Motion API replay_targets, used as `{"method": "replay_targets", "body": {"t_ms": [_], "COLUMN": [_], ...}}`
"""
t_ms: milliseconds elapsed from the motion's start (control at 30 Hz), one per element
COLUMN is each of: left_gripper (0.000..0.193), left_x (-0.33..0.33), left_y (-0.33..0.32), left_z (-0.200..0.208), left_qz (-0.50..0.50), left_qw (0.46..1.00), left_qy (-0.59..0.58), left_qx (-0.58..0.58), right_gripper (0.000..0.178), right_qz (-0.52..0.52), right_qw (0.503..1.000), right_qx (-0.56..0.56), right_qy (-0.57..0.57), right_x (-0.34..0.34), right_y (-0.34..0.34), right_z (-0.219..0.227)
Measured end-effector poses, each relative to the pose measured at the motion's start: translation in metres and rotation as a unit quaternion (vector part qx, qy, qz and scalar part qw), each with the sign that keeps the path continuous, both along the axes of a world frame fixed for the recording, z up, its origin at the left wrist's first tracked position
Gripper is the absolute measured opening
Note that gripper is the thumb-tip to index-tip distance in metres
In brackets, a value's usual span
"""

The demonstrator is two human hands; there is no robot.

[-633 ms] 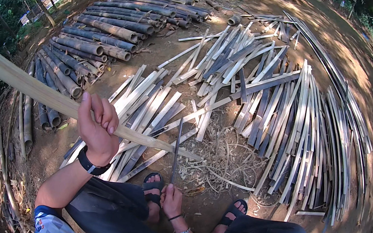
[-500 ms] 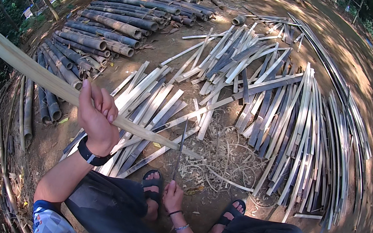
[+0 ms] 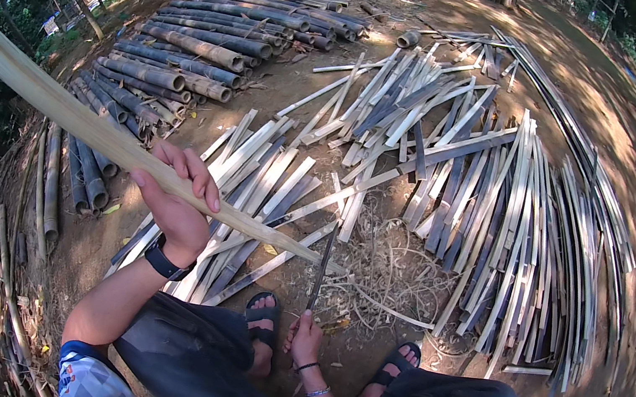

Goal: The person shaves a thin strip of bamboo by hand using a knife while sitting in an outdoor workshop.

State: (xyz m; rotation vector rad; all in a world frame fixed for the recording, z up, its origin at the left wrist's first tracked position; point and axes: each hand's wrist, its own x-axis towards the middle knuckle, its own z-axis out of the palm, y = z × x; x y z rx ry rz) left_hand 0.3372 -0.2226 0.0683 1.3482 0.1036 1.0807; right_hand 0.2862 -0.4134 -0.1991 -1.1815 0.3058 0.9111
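Note:
A long pale bamboo strip (image 3: 96, 132) slants from the upper left down toward the middle. My left hand (image 3: 178, 208), with a dark watch on its wrist, holds it midway, thumb on the near side and fingers over the far side. Low in the middle, my right hand (image 3: 304, 341) is closed round the handle of a knife. The knife's long dark blade (image 3: 323, 272) points away from me and crosses the strip near its lower end. Whether the edge touches the strip I cannot tell. Curly bamboo shavings (image 3: 384, 282) lie on the ground beyond the blade.
Dark bamboo poles (image 3: 200, 48) are piled at the far left. Split bamboo slats (image 3: 404, 99) lie heaped ahead, and a large fan of long slats (image 3: 531, 245) spreads to the right. My sandalled feet (image 3: 261, 329) stand either side of the knife hand.
My left fingers have shifted on the strip, opening a little and moving slightly right. The right hand and knife have moved a little right, and the blade tilts more.

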Motion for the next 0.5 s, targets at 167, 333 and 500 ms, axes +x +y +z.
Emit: {"method": "replay_targets", "body": {"t_ms": [167, 333, 500], "left_gripper": [0.062, 0.063, 0.061], "left_x": [0.003, 0.002, 0.004], "left_y": [-0.013, -0.023, -0.021], "left_z": [-0.002, -0.003, -0.004], "left_qz": [-0.026, 0.023, 0.027], "left_qw": [0.997, 0.996, 0.997], "left_qy": [-0.019, -0.002, -0.016], "left_qx": [0.077, 0.087, 0.076], "right_gripper": [0.051, 0.05, 0.05], "right_qz": [0.026, 0.004, 0.022], "right_qw": [0.978, 0.987, 0.984], "right_qx": [0.018, -0.007, 0.02], "right_qy": [-0.207, -0.163, -0.173], "right_x": [-0.013, -0.009, -0.011], "right_y": [0.0, 0.003, 0.003], "right_z": [0.005, -0.012, 0.023]}}
